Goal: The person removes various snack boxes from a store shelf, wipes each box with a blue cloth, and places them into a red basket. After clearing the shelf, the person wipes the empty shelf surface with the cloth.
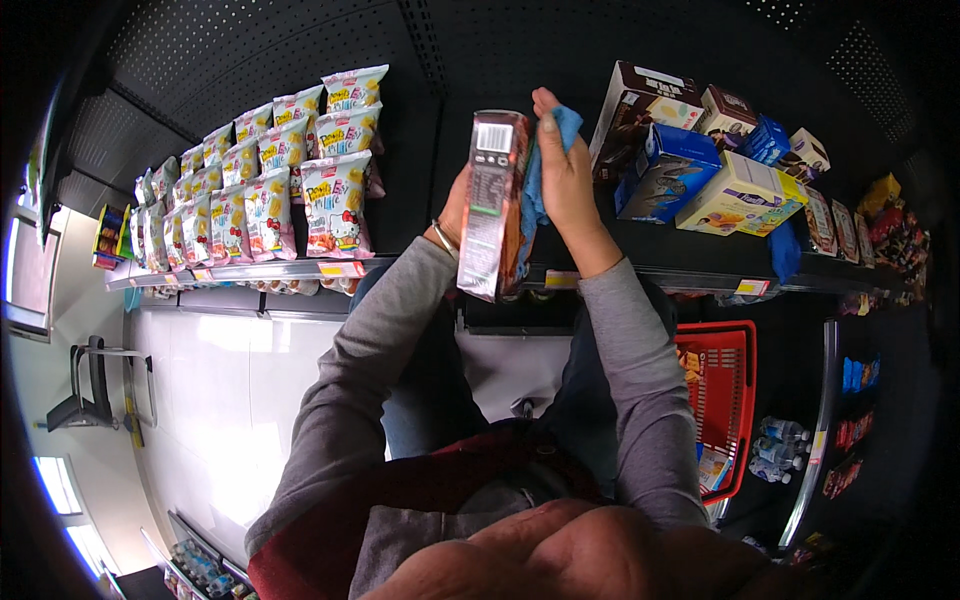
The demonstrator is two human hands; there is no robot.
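Observation:
A brown and red snack box (489, 217) with a barcode on its narrow side is held upright before me at the shelf. My left hand (453, 212) grips it from the left, with its fingers hidden behind the box. On the box's right side, my right hand (564, 161) presses a blue cloth (534, 184) against it; the thumb and fingertips show above. Rows of snack bags (336, 202) stand on the shelf to the left. To the right are a blue box (670, 174), a cream box (739, 193) and a large brown box (637, 105).
The shelf's front edge (405, 264) carries price tags. A red shopping basket (742, 405) with packages in it stands below right, beside plastic bottles (780, 451). Another blue cloth (784, 247) hangs over the shelf edge. A perforated back panel (510, 45) rises behind.

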